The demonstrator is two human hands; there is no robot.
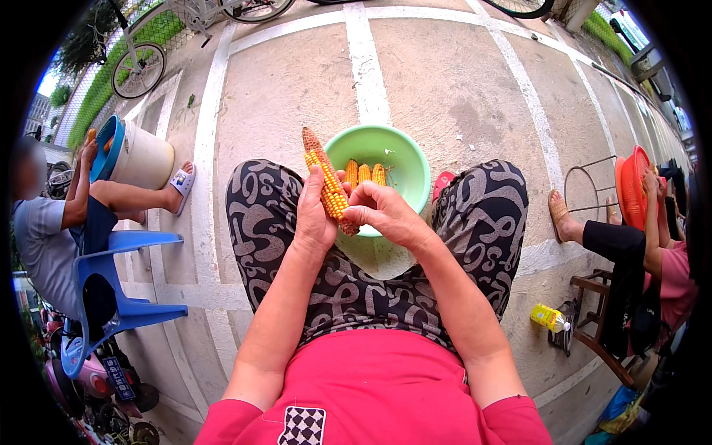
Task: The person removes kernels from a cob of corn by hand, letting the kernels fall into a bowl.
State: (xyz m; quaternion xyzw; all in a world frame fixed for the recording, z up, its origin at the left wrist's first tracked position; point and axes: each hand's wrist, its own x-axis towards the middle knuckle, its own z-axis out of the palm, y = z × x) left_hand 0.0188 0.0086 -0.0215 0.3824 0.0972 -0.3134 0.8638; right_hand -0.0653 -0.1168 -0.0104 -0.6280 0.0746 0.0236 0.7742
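Note:
My left hand (pixel 316 214) is wrapped around a partly shelled corn cob (pixel 332 192), tilted with its bare reddish tip up and away from me. Yellow kernels still cover a band along its middle and lower part. At the lower end of the cob, the thumb and fingers of my right hand (pixel 386 214) press against the kernels. Beneath both hands, between my knees, is a light green plastic basin (pixel 417 167). Several yellow corn cobs (pixel 364 173) lie in it with a few loose kernels. My hands hide part of the basin.
On the left, a person sits on a blue plastic chair (pixel 133 308) beside a white bucket (pixel 147 156) topped by a blue basin (pixel 105 147). At right, another person holds a red basin (pixel 633 189) near a wooden stool (pixel 592 311). A yellow-labelled bottle (pixel 549 317) lies there.

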